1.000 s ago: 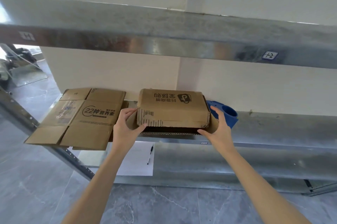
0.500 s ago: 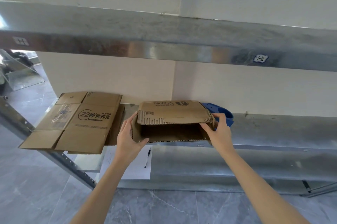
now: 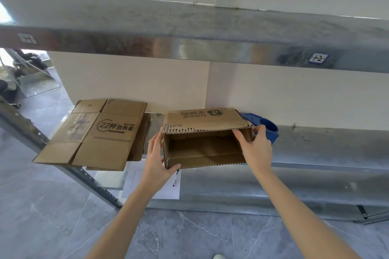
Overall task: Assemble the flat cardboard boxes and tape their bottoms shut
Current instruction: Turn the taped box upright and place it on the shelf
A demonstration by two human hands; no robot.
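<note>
**A:** Box status?

**B:** Open box [image 3: 207, 132] is squared up between the two hands. Its open end faces the camera and the printed panel is on top, with the print upside down. The top front edge is ragged corrugation. It sits at the front lip of the metal shelf [image 3: 315, 145]; can't tell if it rests there or is lifted.

**A:** Hands?

**B:** They're apart, one on each end. Left hand [image 3: 156, 159] has its palm flat on the left wall, fingers running up it, thumb hooked at the lower front corner. Right hand [image 3: 255, 146] pinches the right wall, fingers inside the opening and thumb outside. Both grip the box.

**A:** Around them?

**B:** Blue tape dispenser [image 3: 267, 127] is just behind the right hand, on the shelf against the wall. A stack of flat cartons [image 3: 99, 132] lies left of the left hand, close but not touching, overhanging the shelf front. A paper sheet [image 3: 151, 183] with a pen [image 3: 175, 178] on it is below the left wrist, on a lower level. The upper shelf beam [image 3: 189, 48] runs well above both hands. Grey tiled floor [image 3: 189, 235] is under the forearms.
</note>
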